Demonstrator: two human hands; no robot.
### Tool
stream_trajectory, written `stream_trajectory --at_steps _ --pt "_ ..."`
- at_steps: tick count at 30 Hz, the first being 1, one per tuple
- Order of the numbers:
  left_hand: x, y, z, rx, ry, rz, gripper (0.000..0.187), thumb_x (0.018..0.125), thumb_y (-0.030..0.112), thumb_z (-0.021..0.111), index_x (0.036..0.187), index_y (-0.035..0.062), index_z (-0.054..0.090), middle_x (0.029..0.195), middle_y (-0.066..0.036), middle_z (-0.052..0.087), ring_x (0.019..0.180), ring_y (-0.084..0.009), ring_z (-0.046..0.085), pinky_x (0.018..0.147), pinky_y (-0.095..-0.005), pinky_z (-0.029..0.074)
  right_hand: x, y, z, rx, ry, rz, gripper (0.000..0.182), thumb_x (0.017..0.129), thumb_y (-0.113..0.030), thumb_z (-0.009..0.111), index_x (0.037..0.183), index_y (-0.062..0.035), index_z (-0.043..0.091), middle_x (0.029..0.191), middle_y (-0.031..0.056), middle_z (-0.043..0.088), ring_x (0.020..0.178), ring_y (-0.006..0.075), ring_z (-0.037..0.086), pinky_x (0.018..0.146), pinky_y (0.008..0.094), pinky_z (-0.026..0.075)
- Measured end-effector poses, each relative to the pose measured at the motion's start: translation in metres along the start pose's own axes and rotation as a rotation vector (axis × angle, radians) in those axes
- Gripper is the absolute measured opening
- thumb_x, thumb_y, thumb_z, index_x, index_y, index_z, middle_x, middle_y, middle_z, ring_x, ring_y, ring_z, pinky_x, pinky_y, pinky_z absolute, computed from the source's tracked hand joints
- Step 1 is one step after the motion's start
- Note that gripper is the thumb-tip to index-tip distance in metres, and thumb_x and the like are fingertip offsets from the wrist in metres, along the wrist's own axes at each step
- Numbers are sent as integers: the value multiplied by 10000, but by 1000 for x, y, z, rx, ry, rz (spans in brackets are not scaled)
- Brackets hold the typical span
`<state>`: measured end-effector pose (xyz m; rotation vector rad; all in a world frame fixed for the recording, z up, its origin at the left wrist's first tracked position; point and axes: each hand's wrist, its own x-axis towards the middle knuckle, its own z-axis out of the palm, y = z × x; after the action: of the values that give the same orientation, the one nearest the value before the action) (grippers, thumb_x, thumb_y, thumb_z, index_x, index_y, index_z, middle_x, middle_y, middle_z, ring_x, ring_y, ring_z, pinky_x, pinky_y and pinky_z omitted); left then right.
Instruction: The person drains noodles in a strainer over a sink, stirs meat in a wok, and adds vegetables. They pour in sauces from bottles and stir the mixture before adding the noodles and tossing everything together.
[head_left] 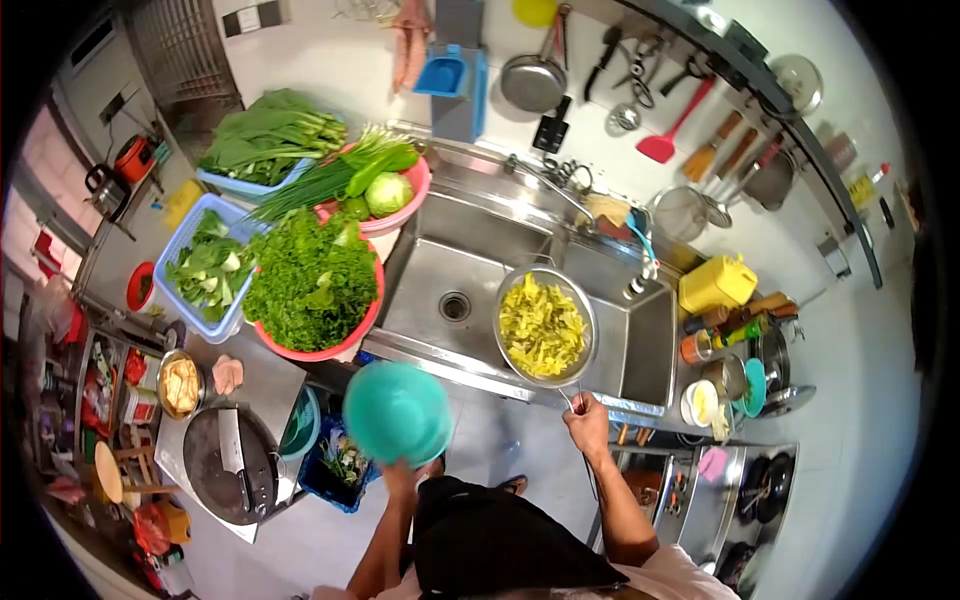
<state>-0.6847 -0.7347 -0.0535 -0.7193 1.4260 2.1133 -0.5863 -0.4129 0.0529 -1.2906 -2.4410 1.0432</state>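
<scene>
My right hand [587, 422] is closed round the handle of a metal strainer [591, 350]. Chopped yellow-green leafy vegetable pieces [542, 325] fill the strainer, which is over the divider of the steel double sink [415, 290]. My left hand [400, 478] grips the near rim of a turquoise plastic basin [397, 412], slightly blurred, in front of the counter edge. No contents can be made out in the basin. The faucet [550, 185] stands behind the sink.
Left of the sink are a red basin of curly greens [312, 285], a pink basin of vegetables [422, 190] and blue baskets [212, 325]. A cleaver [231, 445] lies on a round chopping board [205, 480]. A yellow jug [718, 284] and bottles stand right.
</scene>
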Motion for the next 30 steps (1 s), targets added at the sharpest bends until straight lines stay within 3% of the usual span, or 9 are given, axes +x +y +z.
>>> stream_trajectory --at_steps 1,3,7,8,10,15,20,24,30 --pt "17 -16 11 -56 -194 -33 589 922 126 502 1404 106 166 1314 -160 404 1043 -340 580 750 -454 584 -11 -2 -6 9 15 15 148 654 -84 644 719 -23 527 610 95 569 544 208 531 568 334 450" --pt "7 17 98 10 -377 -44 584 907 44 462 1396 100 147 1333 -178 360 1061 -362 567 802 -473 575 -29 -3 -18 125 47 7 125 680 -31 613 695 -25 489 581 14 463 563 91 417 517 277 378" --pt "1 -21 212 273 -670 -123 498 920 57 453 1354 73 209 1298 -189 409 1029 -342 595 786 -447 582 -53 25 -29 -7 182 43 125 720 -121 646 714 -58 538 609 97 580 555 235 554 540 371 435" --pt "-46 -11 244 325 -711 -133 394 942 119 468 1301 39 326 1236 -171 501 986 -314 626 764 -406 588 -60 32 -32 12 239 83 125 720 -121 646 714 -58 538 609 97 580 555 235 554 540 371 435" --pt "-53 -63 261 325 -875 -215 354 950 157 473 1266 27 377 1205 -160 538 973 -310 634 757 -390 587 -74 51 -45 -121 286 158 149 727 -188 676 753 -94 562 664 120 627 638 323 609 567 430 456" --pt "-134 -178 301 349 -1059 -342 346 973 263 478 1195 -2 468 1128 -141 610 933 -280 657 746 -388 584 -124 138 -101 9 407 391 233 730 -254 697 860 -118 560 673 94 633 676 325 629 593 446 472" --pt "-196 -295 334 498 -1306 -425 316 974 218 479 1165 -34 479 977 -146 628 741 -219 650 749 -385 588 -179 217 -149 132 630 633 314 689 -302 745 844 -95 566 681 86 637 693 317 636 605 439 479" --pt "-300 -338 364 673 -1306 -502 245 950 114 475 1129 -50 514 1007 -176 631 804 -258 666 771 -370 585 -211 271 -195 206 806 767 333 685 -307 746 859 -85 570 709 109 652 712 338 637 619 465 477" --pt "-346 -464 334 1007 -1498 -730 291 939 100 497 1207 -9 469 1096 -154 609 866 -266 662 751 -374 582 -291 364 -194 302 959 976 335 687 -307 711 867 -50 592 730 134 654 728 333 645 652 444 493"
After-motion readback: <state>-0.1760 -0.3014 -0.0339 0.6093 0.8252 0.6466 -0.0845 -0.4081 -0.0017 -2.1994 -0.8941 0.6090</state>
